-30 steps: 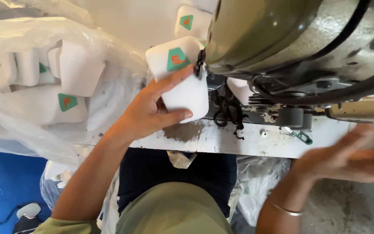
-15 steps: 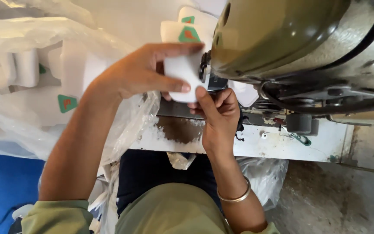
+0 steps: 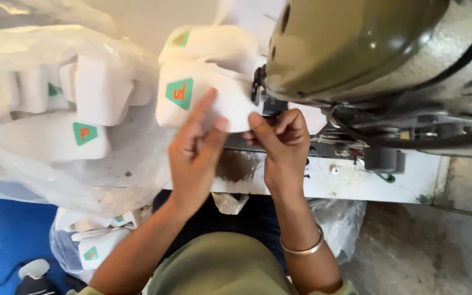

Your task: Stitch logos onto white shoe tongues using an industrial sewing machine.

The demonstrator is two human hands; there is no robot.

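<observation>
A white padded fabric piece (image 3: 203, 90) with a green patch lies at the needle area of an olive-green sewing machine (image 3: 350, 46). My left hand (image 3: 195, 155) presses flat on the piece's near edge with the fingers stretched out. Beside it, my right hand (image 3: 282, 147) pinches the piece's right end just under the machine head. A metal bangle (image 3: 301, 248) circles my right wrist. The needle itself is hidden behind the fabric and the machine.
A clear plastic bag (image 3: 45, 136) holding several more white pieces with green patches lies to the left. The white machine table edge (image 3: 389, 183) runs across the middle. Another bag of pieces (image 3: 91, 246) sits low at the left over a blue floor (image 3: 1, 235).
My right hand came in from the far right and took hold of the piece at the machine. My left hand slid down from on top of the piece to its near edge.
</observation>
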